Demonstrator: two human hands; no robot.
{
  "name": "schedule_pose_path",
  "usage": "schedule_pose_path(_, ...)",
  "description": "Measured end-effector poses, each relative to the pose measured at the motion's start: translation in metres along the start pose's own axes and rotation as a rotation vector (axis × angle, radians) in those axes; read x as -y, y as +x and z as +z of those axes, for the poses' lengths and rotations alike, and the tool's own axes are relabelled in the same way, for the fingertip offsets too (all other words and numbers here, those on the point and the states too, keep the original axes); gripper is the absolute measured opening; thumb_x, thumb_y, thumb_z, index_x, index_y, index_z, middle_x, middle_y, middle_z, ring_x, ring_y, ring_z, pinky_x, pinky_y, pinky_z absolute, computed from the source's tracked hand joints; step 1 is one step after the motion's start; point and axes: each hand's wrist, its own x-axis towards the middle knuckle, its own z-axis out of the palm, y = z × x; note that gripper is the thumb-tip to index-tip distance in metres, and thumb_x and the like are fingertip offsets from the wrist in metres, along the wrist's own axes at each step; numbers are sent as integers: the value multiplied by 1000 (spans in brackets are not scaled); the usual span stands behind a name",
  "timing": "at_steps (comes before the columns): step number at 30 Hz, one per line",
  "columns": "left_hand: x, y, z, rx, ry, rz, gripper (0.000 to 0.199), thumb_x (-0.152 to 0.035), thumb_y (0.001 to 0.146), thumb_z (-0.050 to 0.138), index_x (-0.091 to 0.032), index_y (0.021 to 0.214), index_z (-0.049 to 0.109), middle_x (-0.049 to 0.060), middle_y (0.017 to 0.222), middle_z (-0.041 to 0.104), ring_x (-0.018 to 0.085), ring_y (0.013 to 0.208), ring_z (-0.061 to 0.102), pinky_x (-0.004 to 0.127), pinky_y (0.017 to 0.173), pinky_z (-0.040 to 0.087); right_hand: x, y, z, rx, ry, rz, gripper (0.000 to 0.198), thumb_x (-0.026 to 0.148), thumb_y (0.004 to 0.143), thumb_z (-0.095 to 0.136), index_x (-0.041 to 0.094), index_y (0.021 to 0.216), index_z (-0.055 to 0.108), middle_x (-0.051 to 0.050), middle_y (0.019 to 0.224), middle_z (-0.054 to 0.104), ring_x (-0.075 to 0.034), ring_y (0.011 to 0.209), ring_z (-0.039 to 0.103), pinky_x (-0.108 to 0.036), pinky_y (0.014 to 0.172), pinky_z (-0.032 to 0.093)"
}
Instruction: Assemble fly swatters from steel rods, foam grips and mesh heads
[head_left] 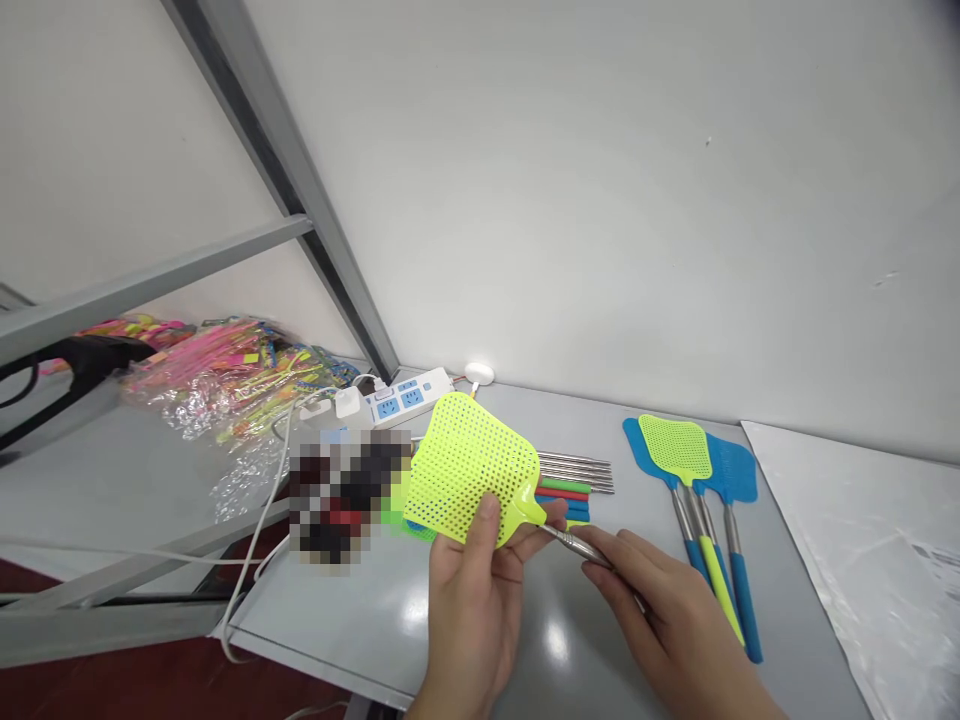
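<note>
My left hand (480, 590) grips the yellow-green perforated head of a fly swatter (472, 470), thumb on top and fingers underneath. Closed around the swatter's metal rod, just below the neck, is my right hand (660, 610). The rod's lower end is hidden in that hand. Behind the swatter head lie several metal rods (577, 468) and coloured handle grips (566, 497) in green, red and blue, partly covered. To the right, several fly swatters (709, 510) with blue and yellow-green heads lie together on the grey table (555, 640).
A white power strip (409, 395) with plugs and cables is near the wall. Bagged colourful items (232, 380) lie on the left beyond a grey metal frame (277, 120). A white plastic sheet (877, 560) covers the right side. One patch left of centre is blurred out.
</note>
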Motion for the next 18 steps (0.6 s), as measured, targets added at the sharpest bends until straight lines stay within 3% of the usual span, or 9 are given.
schedule_pose_path(5,-1,-1,-4,37,25,38,32,-32,88,67,-21,118,65,10,102,74,24,78,74,39,73,62,-1,-1,-2,-24,-39,14,29,28,100,44,27,126,57,-1,77,62,-15,65,62,-25,54,44)
schedule_pose_path(11,4,0,-9,48,100,53,25,-32,87,68,-19,108,70,10,100,75,23,85,74,36,78,61,-4,-2,-2,-34,-95,-8,30,28,100,44,27,128,56,0,78,61,-14,64,61,-24,55,44)
schedule_pose_path(18,1,3,-15,-8,213,110,33,-35,83,73,-17,111,71,10,99,75,25,89,73,37,83,60,-2,-3,-3,-114,-292,-73,31,31,100,45,22,125,61,0,70,59,-14,58,60,-24,49,39)
